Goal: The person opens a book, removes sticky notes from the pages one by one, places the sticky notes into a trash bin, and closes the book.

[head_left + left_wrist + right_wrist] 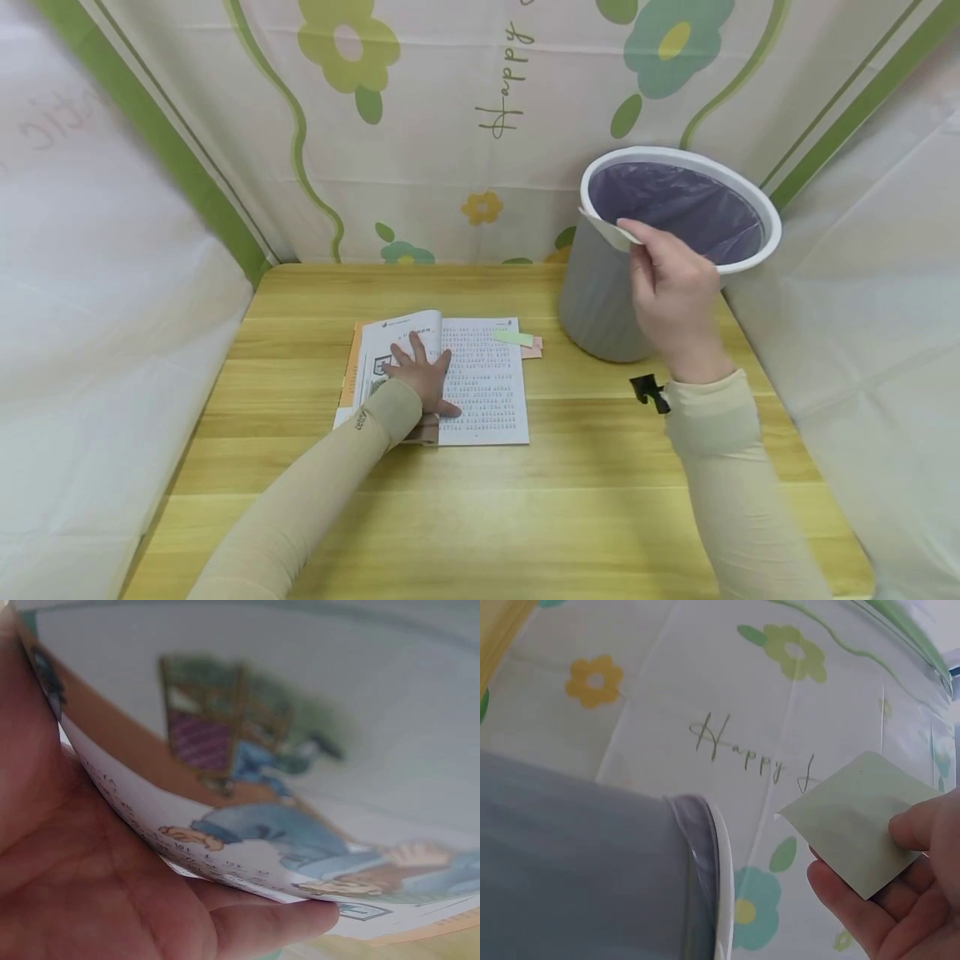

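Observation:
An open book [483, 392] lies on the wooden table, its right page full of printed text. My left hand [423, 375] rests with spread fingers on the book near the fold. In the left wrist view, an illustrated page [247, 765] curves up beside the palm. My right hand [675, 287] pinches a pale green sticky note [859, 825] between thumb and fingers, at the near rim of a grey trash can [600, 292]. Another green sticky note [512, 337] and a pink one [534, 350] stick out from the book's right edge.
The trash can, lined with a dark purple bag [667, 204], stands at the table's back right. A floral curtain [450, 158] hangs behind, with white fabric on both sides. A black buckle [649, 392] hangs at the right wrist.

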The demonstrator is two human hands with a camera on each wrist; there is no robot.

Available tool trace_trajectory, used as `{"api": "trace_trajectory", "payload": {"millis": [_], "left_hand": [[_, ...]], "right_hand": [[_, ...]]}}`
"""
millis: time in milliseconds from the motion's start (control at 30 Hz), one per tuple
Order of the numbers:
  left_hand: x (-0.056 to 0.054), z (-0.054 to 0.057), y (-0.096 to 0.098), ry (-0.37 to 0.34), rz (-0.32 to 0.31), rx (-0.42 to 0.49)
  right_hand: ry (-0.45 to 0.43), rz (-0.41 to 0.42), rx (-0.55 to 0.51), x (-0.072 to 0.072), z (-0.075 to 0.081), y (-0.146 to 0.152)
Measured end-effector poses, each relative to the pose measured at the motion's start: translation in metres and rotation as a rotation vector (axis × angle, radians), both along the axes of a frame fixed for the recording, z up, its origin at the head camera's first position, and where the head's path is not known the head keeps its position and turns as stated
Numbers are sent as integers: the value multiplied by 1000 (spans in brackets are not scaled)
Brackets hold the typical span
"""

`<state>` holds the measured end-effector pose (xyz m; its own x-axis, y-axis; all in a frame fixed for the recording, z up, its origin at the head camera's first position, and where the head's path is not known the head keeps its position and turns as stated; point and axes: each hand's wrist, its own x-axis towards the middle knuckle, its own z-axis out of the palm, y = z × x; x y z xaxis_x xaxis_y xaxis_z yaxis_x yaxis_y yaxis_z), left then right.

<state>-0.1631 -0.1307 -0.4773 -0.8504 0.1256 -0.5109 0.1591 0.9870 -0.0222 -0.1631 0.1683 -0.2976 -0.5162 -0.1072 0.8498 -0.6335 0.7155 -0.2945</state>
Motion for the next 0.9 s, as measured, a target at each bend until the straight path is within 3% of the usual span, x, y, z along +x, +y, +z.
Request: {"api": "trace_trajectory", "payload": {"millis": [300,567,900], "left_hand": [[0,-3,1,2,13,2],[1,-6,0,18,2,-8],[0,-4,0,11,-2,-13]], "right_hand": [[0,-84,69,-13,17,34],[-47,-103,188,-33,25,56],[-180,-119,331,-61,26,73]]}}
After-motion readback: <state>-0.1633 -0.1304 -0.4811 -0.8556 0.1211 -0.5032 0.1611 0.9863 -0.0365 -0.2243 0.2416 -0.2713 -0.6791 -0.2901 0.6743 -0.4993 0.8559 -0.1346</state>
